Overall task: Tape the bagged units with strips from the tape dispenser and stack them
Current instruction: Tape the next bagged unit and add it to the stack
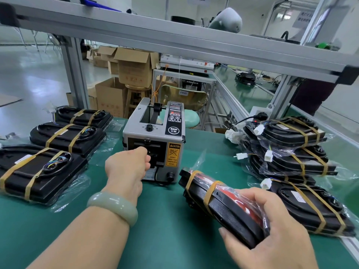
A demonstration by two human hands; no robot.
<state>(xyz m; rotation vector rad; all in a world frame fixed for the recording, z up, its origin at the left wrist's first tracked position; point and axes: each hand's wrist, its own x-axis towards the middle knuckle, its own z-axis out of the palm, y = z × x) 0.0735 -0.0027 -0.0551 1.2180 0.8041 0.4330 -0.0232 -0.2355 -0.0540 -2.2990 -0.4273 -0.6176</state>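
Note:
A grey tape dispenser (155,140) stands mid-table with its outlet facing me. My left hand (128,164), a pale green bangle on the wrist, reaches into the outlet with its fingers curled there; whether a strip is pinched is hidden. My right hand (272,226) grips a bagged black unit (219,206) with a red part, tilted on edge, two tan tape bands around it. Three taped bagged units (66,136) lie flat in a row at the left. A stack of taped units (295,150) stands at the right, with another unit (310,206) flat in front of it.
The green mat (167,230) covers the table. An aluminium frame post (75,72) rises behind on the left and a shelf beam (174,39) crosses overhead. A power strip (258,115) sits at the back right. Cardboard boxes (134,68) and a stool stand beyond the table.

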